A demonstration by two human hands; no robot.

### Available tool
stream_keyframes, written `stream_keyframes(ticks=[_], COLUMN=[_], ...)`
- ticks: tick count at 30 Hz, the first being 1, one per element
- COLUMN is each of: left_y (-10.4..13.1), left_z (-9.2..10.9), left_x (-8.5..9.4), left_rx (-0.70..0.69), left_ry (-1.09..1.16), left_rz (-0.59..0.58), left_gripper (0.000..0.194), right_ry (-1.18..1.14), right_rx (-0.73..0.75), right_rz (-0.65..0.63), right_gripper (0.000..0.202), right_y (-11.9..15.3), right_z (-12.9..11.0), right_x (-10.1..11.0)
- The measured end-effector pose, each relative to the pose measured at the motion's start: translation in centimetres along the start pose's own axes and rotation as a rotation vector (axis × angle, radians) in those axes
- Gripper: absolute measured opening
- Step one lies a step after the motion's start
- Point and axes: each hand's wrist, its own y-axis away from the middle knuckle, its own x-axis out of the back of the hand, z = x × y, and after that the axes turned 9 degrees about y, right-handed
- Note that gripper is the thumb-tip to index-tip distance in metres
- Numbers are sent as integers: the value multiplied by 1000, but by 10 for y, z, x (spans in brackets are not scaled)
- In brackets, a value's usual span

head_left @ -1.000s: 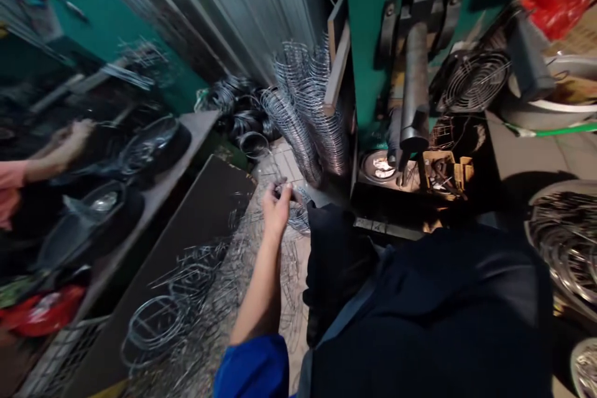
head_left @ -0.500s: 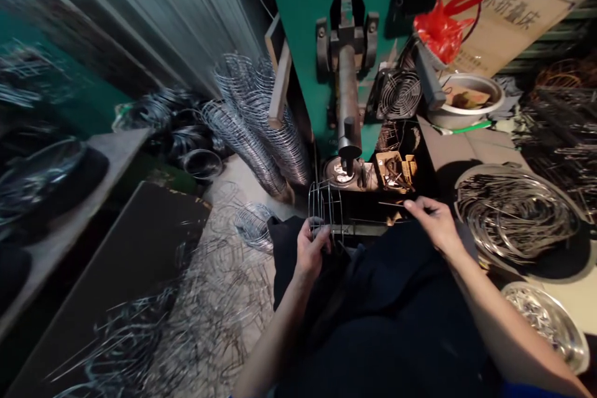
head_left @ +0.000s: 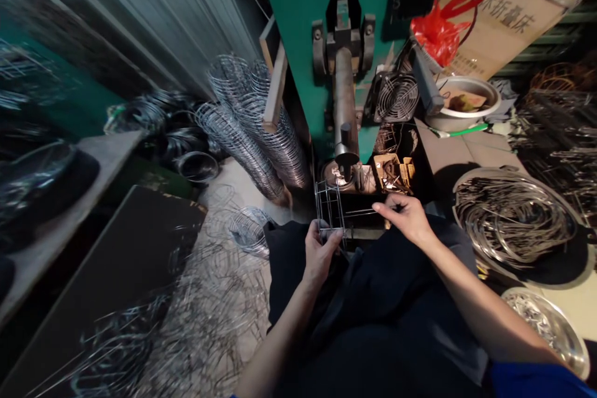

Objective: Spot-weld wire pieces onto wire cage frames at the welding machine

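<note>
My left hand (head_left: 321,249) is closed on the lower end of a small wire frame (head_left: 329,205), which stands upright above my lap. Thin wire pieces (head_left: 359,212) stick out leftward from the pinched fingers of my right hand (head_left: 403,217), their tips close to the frame but apart from it as far as I can see. Just above the frame is the round lower end of a metal arm (head_left: 346,118) on the green machine (head_left: 298,31).
Stacks of wire rings (head_left: 252,137) lean left of the machine. Loose wires cover the floor (head_left: 209,298). On the right are a round tray of bent wires (head_left: 513,214), a metal bowl of small parts (head_left: 543,323), a white basin (head_left: 466,118) and a fan (head_left: 396,97).
My right hand has moved left with the wire pieces, closer to the wire frame. My left hand has shifted slightly right and down with the frame. The view has shifted slightly.
</note>
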Motion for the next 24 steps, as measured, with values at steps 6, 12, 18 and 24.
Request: stream_keyframes(ticks=[6, 12, 18, 24], left_y=[-10, -18, -28, -41], left_z=[2, 1, 4, 6], left_x=[-9, -10, -16, -23], left_rx=[-37, -40, -41, -61], left_ry=[-12, -31, -8, -6], left_rz=[3, 16, -2, -10], left_gripper=[43, 43, 43, 45], right_ry=[72, 91, 96, 96], right_rx=[57, 49, 69, 79], right_rz=[18, 18, 11, 10], right_gripper=[53, 52, 50, 53], right_y=[-17, -27, -38, -51], right_z=[1, 10, 8, 8], right_x=[-5, -5, 0, 5])
